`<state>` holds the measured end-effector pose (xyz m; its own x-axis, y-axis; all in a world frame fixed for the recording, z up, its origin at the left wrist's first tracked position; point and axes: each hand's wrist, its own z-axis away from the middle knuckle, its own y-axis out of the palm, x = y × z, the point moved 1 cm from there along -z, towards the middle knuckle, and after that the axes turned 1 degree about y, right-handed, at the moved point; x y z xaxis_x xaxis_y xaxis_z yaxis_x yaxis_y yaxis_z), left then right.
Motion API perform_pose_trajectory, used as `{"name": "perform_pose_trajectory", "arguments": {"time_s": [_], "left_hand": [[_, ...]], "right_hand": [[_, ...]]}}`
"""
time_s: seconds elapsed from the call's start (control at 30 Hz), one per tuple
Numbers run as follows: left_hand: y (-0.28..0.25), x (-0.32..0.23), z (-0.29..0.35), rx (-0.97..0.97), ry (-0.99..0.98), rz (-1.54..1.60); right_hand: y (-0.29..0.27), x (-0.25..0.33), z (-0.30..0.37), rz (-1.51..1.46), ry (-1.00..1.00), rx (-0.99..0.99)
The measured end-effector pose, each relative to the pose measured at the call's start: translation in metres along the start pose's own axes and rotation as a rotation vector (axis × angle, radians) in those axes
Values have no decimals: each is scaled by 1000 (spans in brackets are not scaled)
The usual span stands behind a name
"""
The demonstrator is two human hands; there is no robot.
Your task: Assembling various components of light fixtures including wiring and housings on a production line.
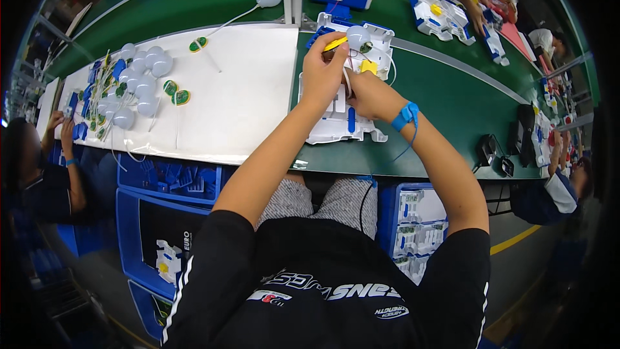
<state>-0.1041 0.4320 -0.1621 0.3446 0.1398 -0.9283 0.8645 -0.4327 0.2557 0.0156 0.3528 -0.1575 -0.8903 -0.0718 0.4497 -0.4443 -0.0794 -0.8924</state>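
Note:
My left hand (321, 72) is closed on a small yellow and dark piece (334, 44), pinched between thumb and forefinger. Right beside its fingertips is a round, frosted white bulb (358, 37) with a green circuit board at its base. Close by, my right hand (373, 95) has its fingers bent together over a white plastic housing (336, 130) with blue parts; a white cable (348, 83) runs by its fingertips. Whatever those fingers grip is hidden. Beyond my hands, a yellow block (369, 66) shows in the housing.
Left of me, a white sheet (239, 116) bears a pile of bulbs (139, 74) and several round green boards (181, 97). Blue bins (126, 220) stand under the bench edge, with another blue bin (387, 220) to the right. Across the bench, a co-worker's hands (478, 16) handle similar housings.

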Motion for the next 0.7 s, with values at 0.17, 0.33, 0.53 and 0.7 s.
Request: {"name": "perform_pose_trajectory", "arguments": {"time_s": [0.17, 0.33, 0.53, 0.7], "left_hand": [[-25, -18, -4, 118, 127, -169], [-56, -64, -13, 357, 112, -452], [-96, -59, -14, 488, 17, -466], [-108, -32, 29, 277, -132, -426]], "right_hand": [[-9, 13, 19, -296, 164, -109], [-10, 32, 10, -255, -7, -486], [-11, 26, -6, -119, -120, -330], [-14, 1, 1, 89, -239, -294]]}}
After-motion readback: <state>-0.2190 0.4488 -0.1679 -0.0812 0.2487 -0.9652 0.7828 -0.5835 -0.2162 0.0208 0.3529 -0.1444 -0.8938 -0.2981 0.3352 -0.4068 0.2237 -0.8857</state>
